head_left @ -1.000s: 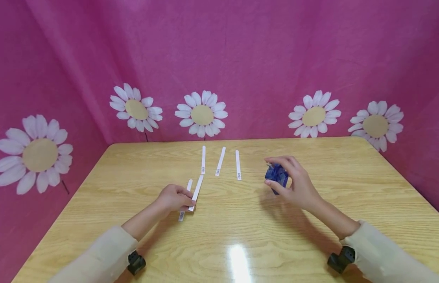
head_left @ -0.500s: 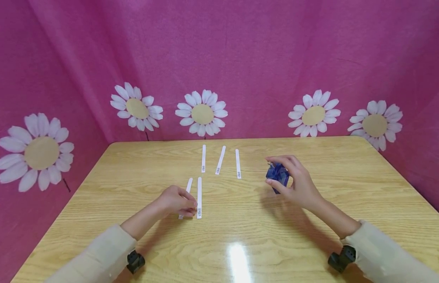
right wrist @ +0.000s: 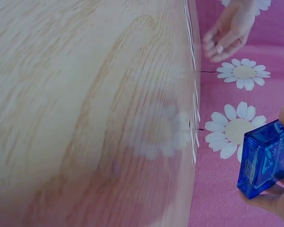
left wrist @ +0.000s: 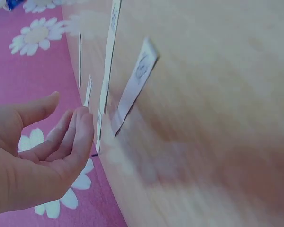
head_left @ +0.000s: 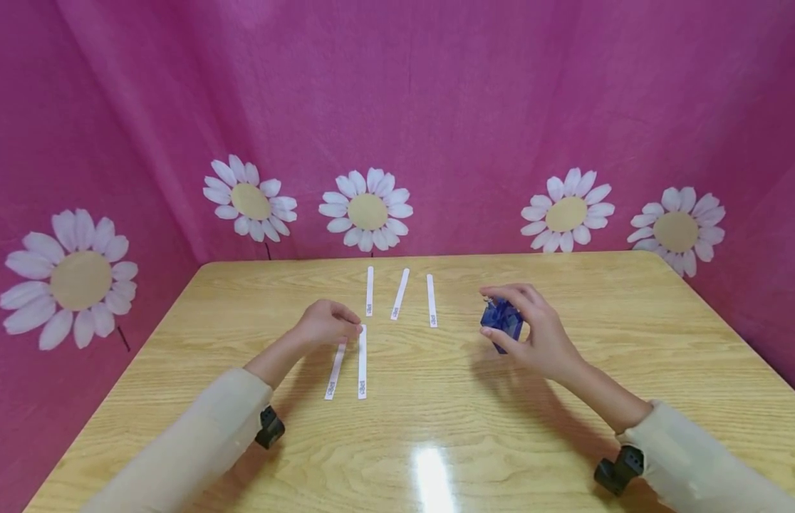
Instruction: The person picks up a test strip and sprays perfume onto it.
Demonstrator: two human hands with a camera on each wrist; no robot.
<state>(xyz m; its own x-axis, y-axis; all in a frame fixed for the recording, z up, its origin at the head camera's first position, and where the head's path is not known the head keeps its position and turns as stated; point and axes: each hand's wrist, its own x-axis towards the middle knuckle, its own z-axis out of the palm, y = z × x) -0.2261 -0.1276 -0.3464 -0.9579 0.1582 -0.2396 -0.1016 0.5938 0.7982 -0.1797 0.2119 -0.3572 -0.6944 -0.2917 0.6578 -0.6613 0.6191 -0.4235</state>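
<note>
My left hand (head_left: 327, 322) hovers over the far ends of two white paper test strips. Its fingers are loosely bent with the thumb apart, and nothing is between them in the left wrist view. The right one of this pair, a straight strip (head_left: 362, 367), lies near the fingertips; the left, slanted strip (head_left: 335, 374) is partly hidden under the hand. My right hand (head_left: 540, 333) grips a blue glass perfume bottle (head_left: 505, 326) between thumb and fingers, raised off the table. The bottle's square, see-through body (right wrist: 265, 161) shows in the right wrist view.
Farther back lie three more strips: a left strip (head_left: 370, 292), a slanted middle strip (head_left: 400, 293) and a right strip (head_left: 432, 302). All rest on the wooden table (head_left: 500, 442). A pink daisy-print curtain (head_left: 461, 128) hangs behind the table and along its sides.
The left hand set the front right strip down beside the slanted one, let go and moved away from the body toward the strips' far ends. The right hand with the bottle has stayed put.
</note>
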